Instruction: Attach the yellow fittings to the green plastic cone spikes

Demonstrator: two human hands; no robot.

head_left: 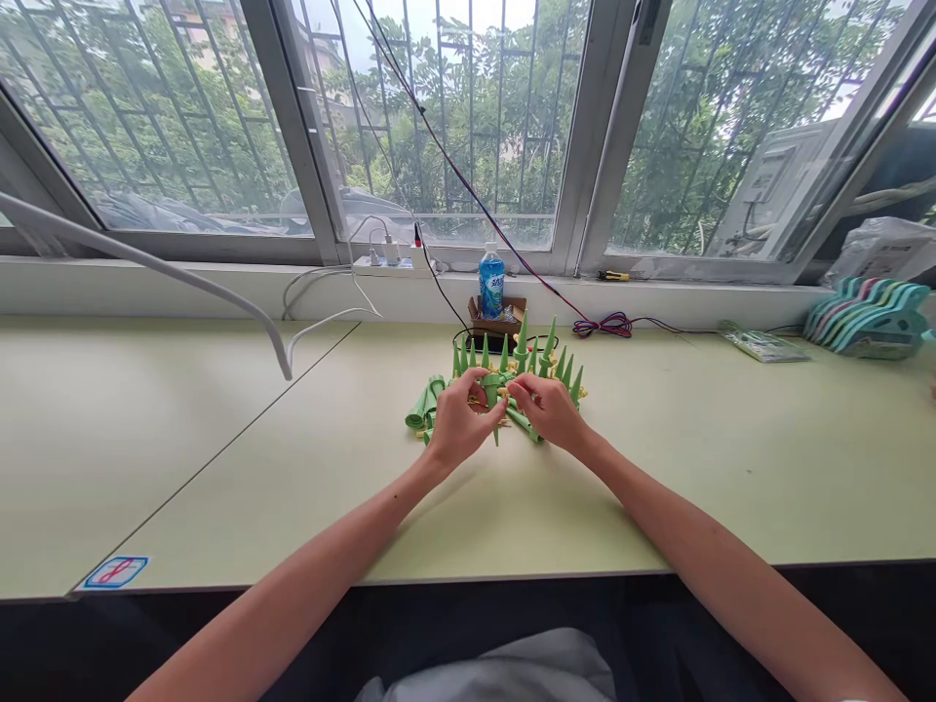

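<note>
My left hand (pixel 466 417) has its fingers wrapped round a green cone-shaped piece (pixel 492 390), whose tip points down. Close beside it, my right hand (pixel 547 408) pinches at the upper part of that piece, seemingly with a small yellow bit (pixel 503 392) at the fingertips. Behind both hands several pointed green cones (pixel 524 343) stand upright among small yellow pieces. Rolled green tubes (pixel 418 414) lie to the left of my left hand, and another green tube (pixel 527 426) lies under my right hand.
Behind the cones are a small cardboard box (pixel 518 312) and a blue bottle (pixel 491 278). A power strip (pixel 391 261) sits on the sill. Coiled wires (pixel 604 325) and teal hangers (pixel 870 317) lie to the right. A white cable arm (pixel 219 288) reaches in from the left.
</note>
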